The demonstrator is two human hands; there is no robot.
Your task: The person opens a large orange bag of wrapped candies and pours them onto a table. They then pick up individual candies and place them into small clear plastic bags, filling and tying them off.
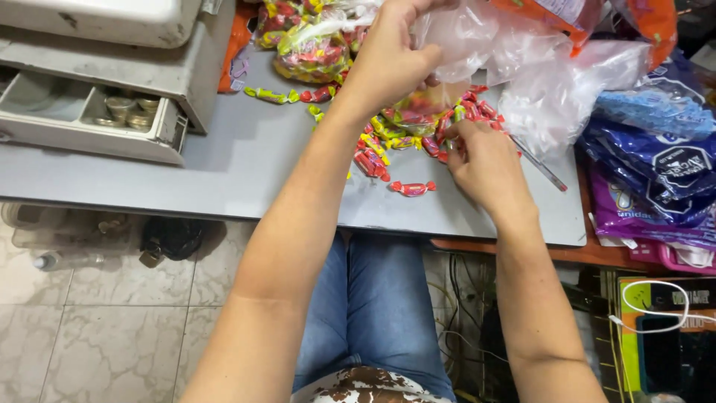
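Risk first: on the grey worktop, loose sweets could slide toward the near edge and drop to the tiled floor if nudged; the thin clear bag, pinched only at its mouth, could slip or tip and spill. Left hand closed on that bag's gathered top, above the heap. Right hand curled at the heap's right side, fingertips picking among the wrapped sweets. One red sweet apart, nearer the edge.

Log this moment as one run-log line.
left hand: holds clear plastic bag | right hand: picking at wrapped candies | surface: grey table | nearby: coin drawer
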